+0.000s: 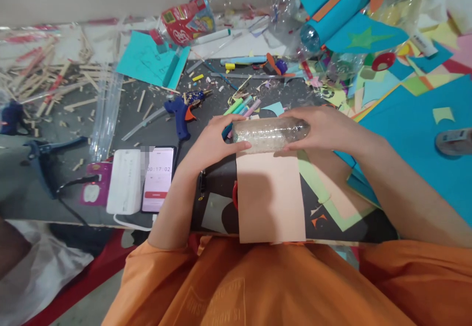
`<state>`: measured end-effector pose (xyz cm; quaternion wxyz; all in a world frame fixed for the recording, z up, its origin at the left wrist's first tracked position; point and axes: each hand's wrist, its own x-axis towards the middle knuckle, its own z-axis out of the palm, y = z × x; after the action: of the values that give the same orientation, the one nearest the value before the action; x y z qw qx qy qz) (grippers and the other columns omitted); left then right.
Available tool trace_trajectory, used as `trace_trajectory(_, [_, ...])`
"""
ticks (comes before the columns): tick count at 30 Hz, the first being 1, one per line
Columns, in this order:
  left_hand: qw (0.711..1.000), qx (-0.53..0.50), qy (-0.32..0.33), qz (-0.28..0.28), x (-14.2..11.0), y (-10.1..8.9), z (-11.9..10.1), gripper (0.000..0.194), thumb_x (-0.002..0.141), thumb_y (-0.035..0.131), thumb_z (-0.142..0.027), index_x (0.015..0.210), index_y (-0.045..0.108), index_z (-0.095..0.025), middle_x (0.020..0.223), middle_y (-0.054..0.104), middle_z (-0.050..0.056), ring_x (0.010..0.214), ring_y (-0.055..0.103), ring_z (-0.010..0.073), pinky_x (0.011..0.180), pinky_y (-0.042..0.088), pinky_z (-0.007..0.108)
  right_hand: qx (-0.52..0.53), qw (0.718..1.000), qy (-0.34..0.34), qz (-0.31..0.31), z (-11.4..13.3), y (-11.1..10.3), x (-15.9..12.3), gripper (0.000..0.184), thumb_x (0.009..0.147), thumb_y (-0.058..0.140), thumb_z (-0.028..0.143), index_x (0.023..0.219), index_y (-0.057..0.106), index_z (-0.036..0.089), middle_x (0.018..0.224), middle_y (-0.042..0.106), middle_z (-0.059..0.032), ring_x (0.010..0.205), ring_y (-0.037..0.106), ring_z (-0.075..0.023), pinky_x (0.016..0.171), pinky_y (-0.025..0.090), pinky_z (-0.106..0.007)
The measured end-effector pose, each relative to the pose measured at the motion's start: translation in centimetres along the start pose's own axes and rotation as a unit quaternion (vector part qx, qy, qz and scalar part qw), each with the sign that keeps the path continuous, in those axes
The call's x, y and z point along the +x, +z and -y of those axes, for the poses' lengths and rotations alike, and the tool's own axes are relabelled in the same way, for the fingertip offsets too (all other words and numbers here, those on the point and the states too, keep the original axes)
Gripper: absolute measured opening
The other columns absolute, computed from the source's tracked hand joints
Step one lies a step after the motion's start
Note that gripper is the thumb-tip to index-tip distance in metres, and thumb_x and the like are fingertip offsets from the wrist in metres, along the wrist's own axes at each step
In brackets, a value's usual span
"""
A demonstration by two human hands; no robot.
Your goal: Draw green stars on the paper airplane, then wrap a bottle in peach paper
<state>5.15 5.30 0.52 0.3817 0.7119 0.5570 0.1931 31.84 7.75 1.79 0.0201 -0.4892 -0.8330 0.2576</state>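
Note:
A clear plastic bottle [271,133] lies on its side across the far edge of a peach paper sheet [271,195] on the dark table [217,178]. My left hand [212,141] grips the bottle's left end with curled fingers. My right hand [326,129] holds its right end, fingers wrapped over the top. The paper hangs down toward my orange shirt.
A phone [159,178] showing a timer and a white power bank [124,181] lie left of my arm. A blue glue gun [181,114], coloured pens [241,105], wooden sticks [47,77], a blue paper-covered bottle rocket [342,14] and blue card [413,129] crowd the table.

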Motion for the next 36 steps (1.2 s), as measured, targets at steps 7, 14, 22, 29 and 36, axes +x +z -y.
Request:
trace_trajectory(7, [0.998, -0.013, 0.050, 0.020, -0.6, 0.1, 0.4, 0.055, 0.075, 0.075, -0.046, 0.124, 0.066, -0.023, 0.136, 0.066, 0.008, 0.126, 0.059, 0.0302, 0.110, 0.045, 0.041, 0.007, 1.000, -0.010, -0.007, -0.4, 0.6, -0.7, 0.068, 0.074, 0.071, 0.060, 0.128, 0.065, 0.021, 0.132, 0.069, -0.0140, 0.114, 0.066, -0.0377, 0.089, 0.054, -0.047])
trace_trajectory(14, [0.997, -0.020, 0.069, 0.008, -0.6, 0.3, 1.1, 0.058, 0.075, 0.075, -0.054, 0.124, 0.067, -0.023, 0.136, 0.067, 0.008, 0.128, 0.060, 0.0297, 0.110, 0.045, 0.041, 0.019, 0.999, -0.027, -0.010, -1.5, 0.8, -1.3, 0.073, 0.077, 0.070, 0.062, 0.142, 0.058, 0.029, 0.143, 0.063, -0.0085, 0.125, 0.062, -0.0391, 0.096, 0.056, -0.053])
trace_trajectory(22, [0.995, -0.027, 0.094, -0.016, -0.8, 0.5, 1.4, 0.055, 0.077, 0.075, -0.056, 0.122, 0.068, -0.026, 0.139, 0.066, 0.008, 0.132, 0.058, 0.0283, 0.118, 0.038, 0.044, 0.044, 0.997, -0.059, -0.025, -2.4, 1.1, -1.8, 0.065, 0.084, 0.069, 0.055, 0.144, 0.056, 0.034, 0.145, 0.062, -0.0035, 0.131, 0.060, -0.0357, 0.101, 0.056, -0.051])
trace_trajectory(29, [0.993, -0.009, 0.110, -0.040, -0.9, 0.6, 1.6, 0.051, 0.078, 0.072, -0.061, 0.115, 0.071, -0.027, 0.131, 0.070, 0.007, 0.127, 0.061, 0.0269, 0.116, 0.040, 0.041, 0.068, 0.995, -0.059, -0.041, -2.7, 1.7, -1.9, 0.061, 0.084, 0.068, 0.055, 0.141, 0.058, 0.036, 0.145, 0.062, -0.0018, 0.133, 0.058, -0.0343, 0.106, 0.052, -0.051])
trace_trajectory(36, [0.992, -0.032, 0.119, -0.036, -0.9, 0.4, 1.4, 0.042, 0.079, 0.076, -0.042, 0.117, 0.066, -0.026, 0.131, 0.069, 0.005, 0.125, 0.061, 0.0248, 0.112, 0.043, 0.038, 0.051, 0.997, -0.037, -0.052, -2.3, 1.8, -2.0, 0.057, 0.081, 0.071, 0.052, 0.133, 0.065, 0.028, 0.138, 0.065, -0.0087, 0.123, 0.063, -0.0369, 0.100, 0.055, -0.053])
